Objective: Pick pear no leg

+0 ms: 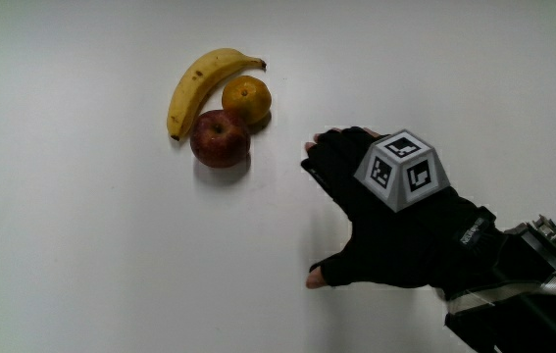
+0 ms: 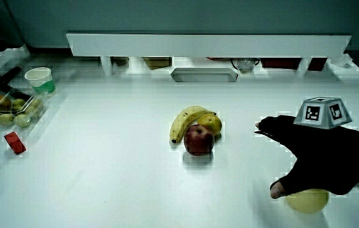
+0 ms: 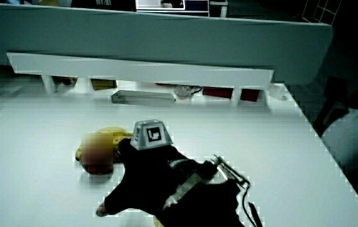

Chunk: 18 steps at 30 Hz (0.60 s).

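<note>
The pear [image 2: 307,201] shows only in a side view, as a pale yellow fruit lying on the table under the palm of the hand [image 2: 318,155]. In the main view the hand [image 1: 385,226] covers it fully. The fingers stretch toward the other fruit and the thumb is spread wide, closed on nothing. The patterned cube [image 1: 403,169] sits on the back of the hand. The hand [image 3: 147,173] hovers low over the table, nearer to the person than the fruit group.
A banana [image 1: 199,83], a round orange fruit [image 1: 246,98] and a red apple [image 1: 221,137] lie touching, a short way from the fingertips. A cup [image 2: 40,80], a clear box of fruit [image 2: 11,107] and a red block [image 2: 14,142] stand at the table's edge. A metal tray [image 2: 203,75] lies by the partition [image 2: 204,44].
</note>
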Available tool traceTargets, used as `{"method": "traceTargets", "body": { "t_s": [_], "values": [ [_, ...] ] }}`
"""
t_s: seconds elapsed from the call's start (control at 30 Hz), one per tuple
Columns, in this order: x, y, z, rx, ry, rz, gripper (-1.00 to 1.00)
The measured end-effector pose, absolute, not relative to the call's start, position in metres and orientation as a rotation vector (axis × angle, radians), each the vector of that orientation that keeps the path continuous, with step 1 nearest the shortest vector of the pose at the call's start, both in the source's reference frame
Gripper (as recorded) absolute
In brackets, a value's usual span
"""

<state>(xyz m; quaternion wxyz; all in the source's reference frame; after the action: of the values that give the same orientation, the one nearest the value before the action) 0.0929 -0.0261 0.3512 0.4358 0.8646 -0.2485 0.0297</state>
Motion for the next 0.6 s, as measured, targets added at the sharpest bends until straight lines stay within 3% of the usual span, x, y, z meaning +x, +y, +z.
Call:
{"method": "traceTargets", "body": {
  "t_s": [0.6],
  "values": [
    [0.15, -0.017, 0.417, 2.002, -0.416, 0.027, 0.0]
  ]
}}
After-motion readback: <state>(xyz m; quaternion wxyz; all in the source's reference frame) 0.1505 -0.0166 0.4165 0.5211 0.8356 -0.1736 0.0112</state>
